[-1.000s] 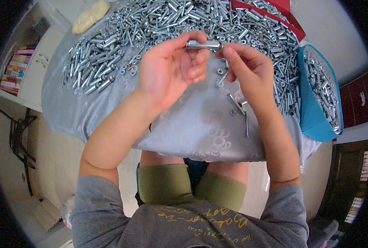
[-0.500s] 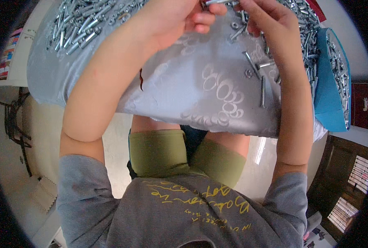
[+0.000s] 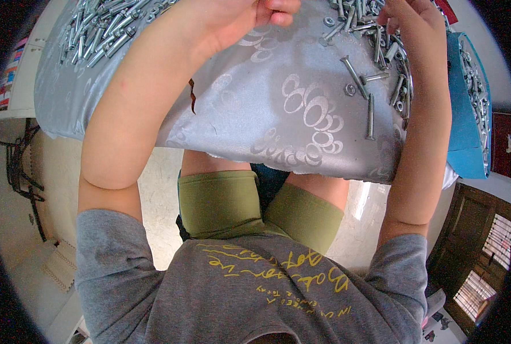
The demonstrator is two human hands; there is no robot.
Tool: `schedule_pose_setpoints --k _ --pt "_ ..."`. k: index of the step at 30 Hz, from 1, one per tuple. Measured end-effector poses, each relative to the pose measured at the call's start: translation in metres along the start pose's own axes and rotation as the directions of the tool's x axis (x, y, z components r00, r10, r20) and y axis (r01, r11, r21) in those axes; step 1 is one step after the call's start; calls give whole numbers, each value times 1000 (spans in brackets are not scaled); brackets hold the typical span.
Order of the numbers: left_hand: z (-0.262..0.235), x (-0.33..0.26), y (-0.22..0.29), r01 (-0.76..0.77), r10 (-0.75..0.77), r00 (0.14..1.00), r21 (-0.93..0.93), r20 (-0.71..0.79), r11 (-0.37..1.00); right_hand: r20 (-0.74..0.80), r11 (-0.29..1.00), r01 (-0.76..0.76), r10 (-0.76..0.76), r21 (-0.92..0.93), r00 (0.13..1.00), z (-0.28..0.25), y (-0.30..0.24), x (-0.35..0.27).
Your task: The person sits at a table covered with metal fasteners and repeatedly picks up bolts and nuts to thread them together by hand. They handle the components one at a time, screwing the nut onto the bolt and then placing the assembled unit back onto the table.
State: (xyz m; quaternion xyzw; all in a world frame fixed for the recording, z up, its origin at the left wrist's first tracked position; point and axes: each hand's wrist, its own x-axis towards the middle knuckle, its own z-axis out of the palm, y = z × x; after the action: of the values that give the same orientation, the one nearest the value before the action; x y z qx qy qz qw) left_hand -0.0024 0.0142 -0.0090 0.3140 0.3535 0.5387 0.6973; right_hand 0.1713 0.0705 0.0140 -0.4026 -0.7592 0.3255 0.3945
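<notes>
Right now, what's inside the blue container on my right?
Many silvery metal pieces show inside the blue container, some of them long and slim. The pieces cover its bottom, so anything deeper down can't be seen.

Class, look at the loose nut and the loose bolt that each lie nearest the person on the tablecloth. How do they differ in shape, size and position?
Shape: the nut is a squat ring with a hole; the bolt is a straight, slender rod.
Size: the bolt is clearly longer than the nut.
Position: the bolt reaches closer to the cloth's front edge than the nut.
Shared: both are silvery.
</notes>
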Motion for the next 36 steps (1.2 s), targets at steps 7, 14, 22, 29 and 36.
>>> schedule_pose_setpoints --k 7,14,22,29,36 --pt "1 -1 0 -28 28 999 -6 -25 1000 346 825 260 -85 -501 934 -10 12 5" --pt "-1 -1 0 -58 58 998 34 -1 998 475 757 429 -178 -494 862 -8 19 4" --pt "-2 0 -1 -21 21 999 -2 -31 1000 479 747 453 -205 -487 853 -5 16 0" --pt "-3 1 0 -28 28 1000 3 -11 1000 423 776 410 -206 -480 883 -2 8 -1" --pt "-1 0 -2 -41 42 999 48 -14 998 375 648 489 -319 -584 870 9 25 -4"
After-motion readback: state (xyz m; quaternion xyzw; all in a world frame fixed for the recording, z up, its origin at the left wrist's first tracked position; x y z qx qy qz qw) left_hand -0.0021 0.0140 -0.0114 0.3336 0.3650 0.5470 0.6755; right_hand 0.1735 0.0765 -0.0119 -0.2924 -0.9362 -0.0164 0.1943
